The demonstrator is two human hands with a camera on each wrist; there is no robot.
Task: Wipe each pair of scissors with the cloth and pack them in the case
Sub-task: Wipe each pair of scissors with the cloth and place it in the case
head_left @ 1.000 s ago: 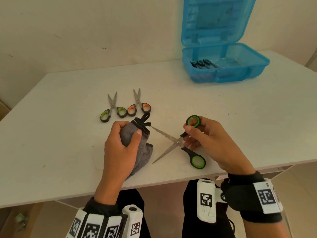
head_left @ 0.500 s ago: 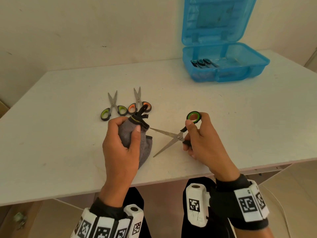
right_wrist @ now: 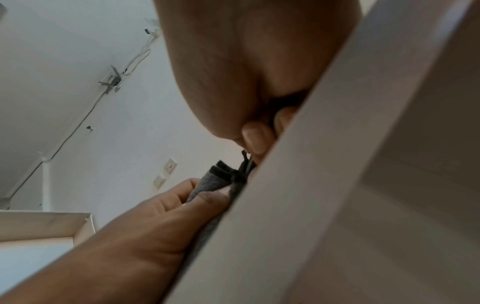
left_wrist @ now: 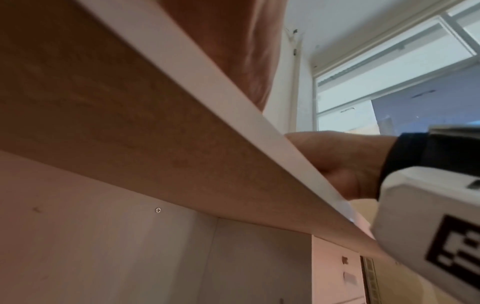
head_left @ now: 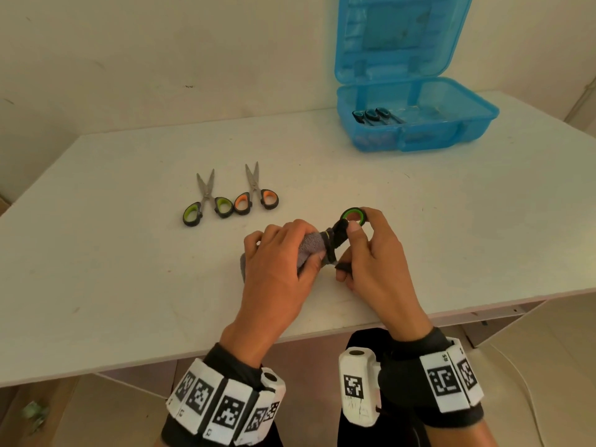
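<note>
Now, left hand (head_left: 277, 253): fingers grip grey cloth (head_left: 311, 251) around the blades.
Right hand (head_left: 371, 253): fingers pinch green-handled scissors (head_left: 353, 217).

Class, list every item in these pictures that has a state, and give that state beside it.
blue case: lid open, scissors inside
green-handled scissors on table: blades slightly apart
orange-handled scissors: blades slightly apart
held scissors: blades hidden in cloth
grey cloth: bunched
left hand: grips cloth
right hand: holds scissors

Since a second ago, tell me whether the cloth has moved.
Yes. The cloth, gripped by the left hand, slid right along the table, away from the two loose scissors, up to the held scissors' handles.
</note>
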